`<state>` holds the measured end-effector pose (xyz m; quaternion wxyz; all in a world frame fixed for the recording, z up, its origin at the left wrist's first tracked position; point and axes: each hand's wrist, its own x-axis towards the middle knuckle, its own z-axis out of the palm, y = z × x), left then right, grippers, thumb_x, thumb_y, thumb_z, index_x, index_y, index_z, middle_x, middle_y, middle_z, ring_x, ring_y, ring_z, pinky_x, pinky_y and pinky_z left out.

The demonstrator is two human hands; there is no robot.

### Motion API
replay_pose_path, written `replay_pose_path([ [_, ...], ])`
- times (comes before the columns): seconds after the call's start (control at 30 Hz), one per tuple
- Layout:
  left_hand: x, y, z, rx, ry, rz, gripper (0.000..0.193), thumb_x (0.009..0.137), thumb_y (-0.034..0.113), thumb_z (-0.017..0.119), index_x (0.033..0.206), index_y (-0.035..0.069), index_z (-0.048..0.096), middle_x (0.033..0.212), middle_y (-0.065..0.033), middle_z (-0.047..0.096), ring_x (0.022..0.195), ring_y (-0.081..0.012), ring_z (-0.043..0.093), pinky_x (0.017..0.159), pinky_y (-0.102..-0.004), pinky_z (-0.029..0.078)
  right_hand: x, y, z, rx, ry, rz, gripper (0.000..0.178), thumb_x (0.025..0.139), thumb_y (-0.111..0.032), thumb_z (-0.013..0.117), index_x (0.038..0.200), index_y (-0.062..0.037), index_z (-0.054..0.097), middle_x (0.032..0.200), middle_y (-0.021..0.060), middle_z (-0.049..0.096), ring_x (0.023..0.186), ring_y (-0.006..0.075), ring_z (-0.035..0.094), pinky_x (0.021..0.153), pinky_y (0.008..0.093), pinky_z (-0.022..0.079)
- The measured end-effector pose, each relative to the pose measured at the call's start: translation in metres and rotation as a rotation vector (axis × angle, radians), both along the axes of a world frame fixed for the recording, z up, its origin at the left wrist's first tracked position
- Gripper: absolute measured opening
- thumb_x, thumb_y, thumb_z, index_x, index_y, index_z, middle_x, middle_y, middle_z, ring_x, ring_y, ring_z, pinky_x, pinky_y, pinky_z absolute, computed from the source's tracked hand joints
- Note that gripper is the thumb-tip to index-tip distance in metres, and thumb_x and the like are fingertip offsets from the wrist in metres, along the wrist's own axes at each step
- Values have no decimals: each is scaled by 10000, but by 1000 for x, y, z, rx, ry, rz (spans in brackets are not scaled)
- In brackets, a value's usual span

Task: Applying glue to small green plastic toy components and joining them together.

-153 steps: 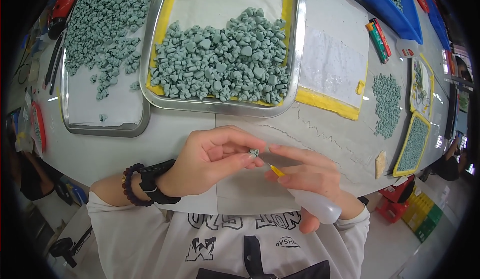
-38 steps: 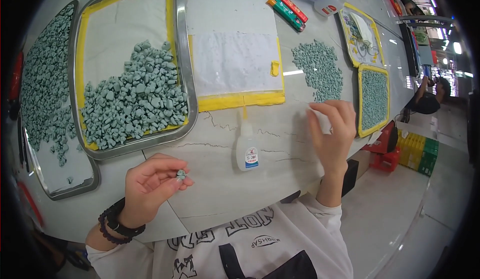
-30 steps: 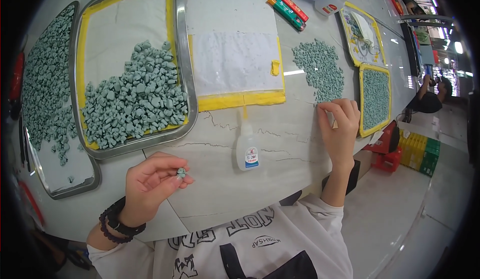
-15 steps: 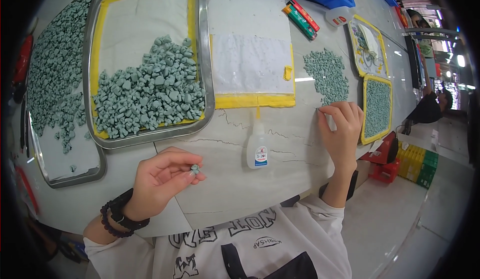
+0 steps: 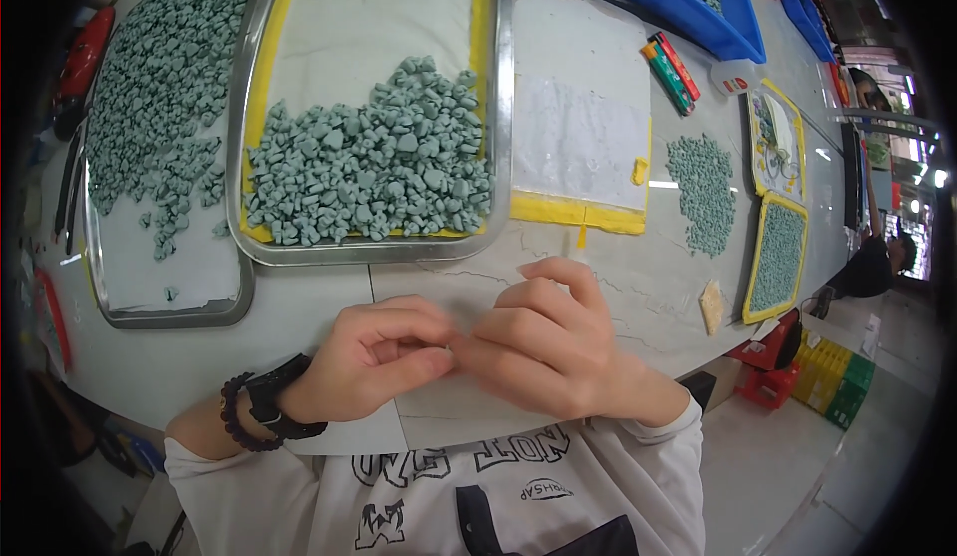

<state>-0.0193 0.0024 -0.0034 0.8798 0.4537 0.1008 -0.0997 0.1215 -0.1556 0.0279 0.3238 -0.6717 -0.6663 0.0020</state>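
Your right hand (image 5: 548, 345) has come over to your left hand (image 5: 381, 365), both nearer you than the yellow-lined metal tray (image 5: 369, 251); what either grip holds, I cannot tell.

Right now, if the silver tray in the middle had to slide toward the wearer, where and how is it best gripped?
Probably by the near rim of the silver tray, at both rounded corners, coming from the wearer's side. That rim is raised and faces the wearer, while the left edge overlaps the grey tray in view. Green stones crowd that end, probably putting weight there.
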Motion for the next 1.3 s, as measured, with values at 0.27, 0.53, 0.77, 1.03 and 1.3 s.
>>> replay_pose_path([
  [0.27, 1, 0, -1, -10, -2, 30, 132, 804, -42, 646, 933, -28, 620, 1035, -95, 561, 909, -131, 563, 794, -254, 472, 0, 2, -11, 66, 349, 33, 310, 552, -39, 728, 852, -86, 665, 799, 5, 573, 688, 173, 536, 715, 348, 417],
  [0.53, 2, 2, -1, 124, -33, -11, 94, 769, -62, 677, 831, -19, 619, 1013, -116, 574, 891, -137, 566, 776, -257, 473, 3, 0, -9, 14, 395, 52, 280, 569, -44, 729, 839, -85, 665, 798, 12, 575, 699, 185, 540, 710, 348, 418],
  [0.77, 4, -1, 0, 92, 21, 5, 82, 771, -71, 671, 818, -29, 618, 1011, -120, 576, 880, -136, 572, 762, -255, 485, 0, -2, -12, 7, 216, 43, 230, 619, -102, 658, 841, -50, 640, 831, 25, 577, 739, 178, 541, 762, 339, 436],
  [1.03, 2, 2, 2, -4, 73, -53, 115, 789, -95, 630, 897, -65, 604, 1021, -135, 571, 931, -157, 593, 819, -277, 506, 1, -1, -14, -15, 380, 66, 251, 581, -50, 734, 815, -76, 645, 794, 13, 572, 720, 190, 549, 748, 371, 430],
  [1.3, 6, 0, 8, -97, 160, 61, 291, 819, -117, 560, 1107, -86, 540, 1075, -146, 574, 993, -192, 597, 860, -296, 506, 14, -6, 0, -74, 178, -95, 260, 577, -31, 733, 814, -85, 641, 791, 22, 581, 731, 202, 547, 818, 417, 392],
])
